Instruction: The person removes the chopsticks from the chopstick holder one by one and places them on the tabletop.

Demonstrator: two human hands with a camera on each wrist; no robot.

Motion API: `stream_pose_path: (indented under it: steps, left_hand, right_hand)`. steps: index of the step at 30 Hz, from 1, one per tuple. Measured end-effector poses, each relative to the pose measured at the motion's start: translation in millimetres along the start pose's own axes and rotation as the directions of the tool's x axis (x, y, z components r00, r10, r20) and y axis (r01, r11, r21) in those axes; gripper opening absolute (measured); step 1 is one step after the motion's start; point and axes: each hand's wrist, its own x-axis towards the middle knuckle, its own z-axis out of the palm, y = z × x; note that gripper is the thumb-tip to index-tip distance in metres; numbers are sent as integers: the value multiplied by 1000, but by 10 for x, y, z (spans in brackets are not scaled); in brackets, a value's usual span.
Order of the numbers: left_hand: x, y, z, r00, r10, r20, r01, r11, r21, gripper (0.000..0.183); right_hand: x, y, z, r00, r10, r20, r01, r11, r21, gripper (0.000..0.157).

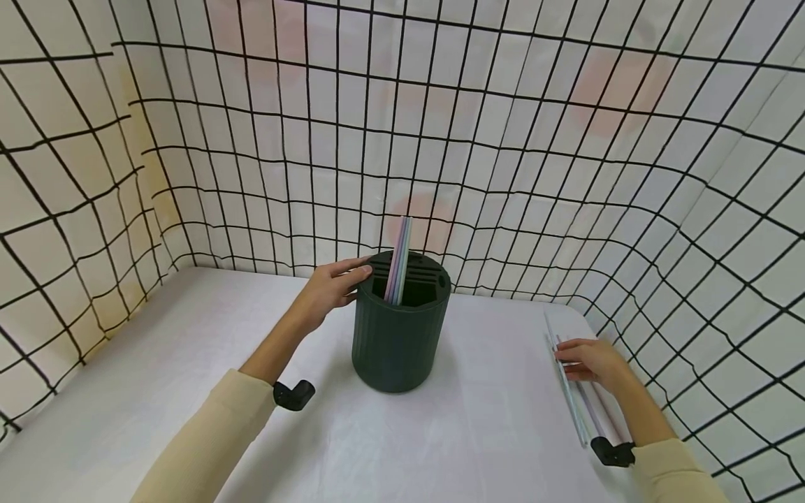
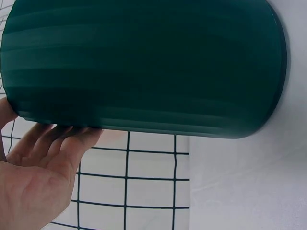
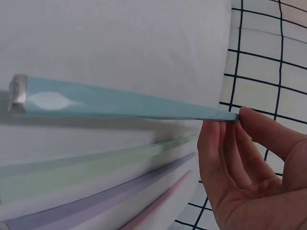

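My left hand (image 1: 330, 290): loosely spread against the green holder (image 1: 395, 349)
My right hand (image 1: 591, 361): pinching a blue stick (image 3: 110, 101) above the tabletop (image 1: 503, 426)

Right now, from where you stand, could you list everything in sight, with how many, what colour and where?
Table: one, white, across the foreground.
Holder: one, dark green, upright near the middle.
Bundled sticks: several, exact count unclear, pastel, leaning in the holder.
Blue stick: one, light blue, held at right.
Green stick: one, pale green, on the table at right.
Purple stick: one, purple, beside the green one.
Pink stick: one, pink, beyond the purple one.
Wire mesh: panel count unclear, black, around back and sides.
Wrist gadgets: two, black, one per wrist.
Sleeves: two, cream, on the arms.
Left hand: one, bare, touching the holder near its rim.
Right hand: one, bare, pinching the blue stick.
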Motion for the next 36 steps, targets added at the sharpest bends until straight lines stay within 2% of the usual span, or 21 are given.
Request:
stream_pose_path:
  steps: [13, 22, 36]
  left_hand:
    - [12, -28, 5, 1000, 6, 4, -6, 1000, 5, 55]
    - [10, -23, -9, 1000, 10, 1, -10, 1000, 3, 54]
    - [13, -24, -2, 1000, 3, -1, -3, 1000, -1, 54]
  right_hand:
    - [90, 229, 51, 993, 81, -81, -81, 997, 0, 40]
    - [82, 224, 67, 995, 54, -80, -55, 998, -11, 40]
    - [91, 228, 97, 991, 74, -108, -73, 997, 12, 33]
